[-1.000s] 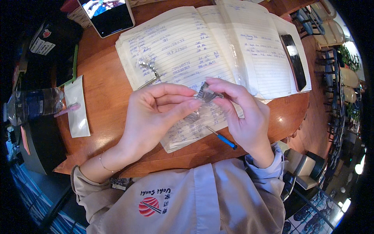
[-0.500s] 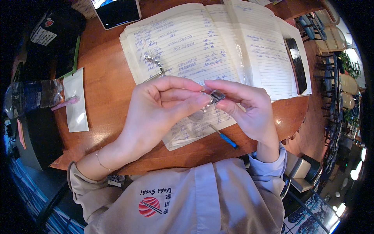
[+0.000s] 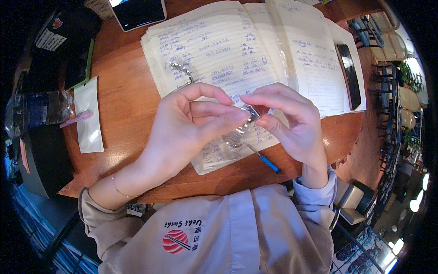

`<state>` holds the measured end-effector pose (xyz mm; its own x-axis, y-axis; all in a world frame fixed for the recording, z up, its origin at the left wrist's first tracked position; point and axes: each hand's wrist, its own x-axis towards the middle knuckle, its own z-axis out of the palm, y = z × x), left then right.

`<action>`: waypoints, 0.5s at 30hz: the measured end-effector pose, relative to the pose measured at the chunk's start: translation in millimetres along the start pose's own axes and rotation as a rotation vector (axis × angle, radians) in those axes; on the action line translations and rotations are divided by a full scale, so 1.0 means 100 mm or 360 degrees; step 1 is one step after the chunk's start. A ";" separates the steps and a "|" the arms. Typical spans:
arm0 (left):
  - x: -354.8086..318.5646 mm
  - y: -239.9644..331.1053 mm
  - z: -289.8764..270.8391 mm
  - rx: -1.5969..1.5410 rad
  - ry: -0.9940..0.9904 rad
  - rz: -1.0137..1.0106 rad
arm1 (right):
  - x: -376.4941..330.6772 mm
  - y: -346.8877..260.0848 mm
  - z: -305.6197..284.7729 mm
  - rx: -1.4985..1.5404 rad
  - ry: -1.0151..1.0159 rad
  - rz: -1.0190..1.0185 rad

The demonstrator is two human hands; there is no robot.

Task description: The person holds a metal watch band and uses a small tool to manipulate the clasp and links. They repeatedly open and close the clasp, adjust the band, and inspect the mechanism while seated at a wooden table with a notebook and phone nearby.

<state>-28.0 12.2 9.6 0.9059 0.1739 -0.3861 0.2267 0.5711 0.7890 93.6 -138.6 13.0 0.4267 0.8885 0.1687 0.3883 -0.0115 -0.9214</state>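
At the frame's centre the left hand (image 3: pixel 191 121) and right hand (image 3: pixel 292 121) pinch a small silvery metal piece (image 3: pixel 250 114) between their fingertips above the open handwritten ledger (image 3: pixel 237 45) — a blue pen (image 3: pixel 267 162) below, a dark phone (image 3: pixel 349 75) right, a plastic bottle (image 3: pixel 41 109) left.

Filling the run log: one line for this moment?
left hand + right hand: pinch metal piece | over notebook | pen below
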 end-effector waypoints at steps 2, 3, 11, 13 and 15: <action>0.01 0.00 -0.01 0.0009 -0.0005 -0.0025 | 0.00 0.01 0.00 0.0015 0.0011 0.0009; 0.01 0.00 0.00 0.0013 -0.0011 -0.0038 | 0.00 0.01 0.00 0.0021 0.0019 0.0015; 0.02 0.02 -0.01 0.0021 -0.0005 -0.0077 | 0.00 0.05 0.01 0.0113 0.0035 0.0013; 0.02 0.02 0.00 0.0028 -0.0005 -0.0047 | 0.00 0.07 0.01 0.0128 0.0038 0.0017; 0.00 0.04 0.02 0.0025 -0.0012 -0.0023 | -0.01 0.07 0.01 0.0150 0.0039 0.0026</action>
<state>-26.5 12.8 13.8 0.9051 0.1596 -0.3940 0.2453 0.5610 0.7907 95.6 -139.0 6.1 0.4523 0.8772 0.1610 0.3032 0.0186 -0.9528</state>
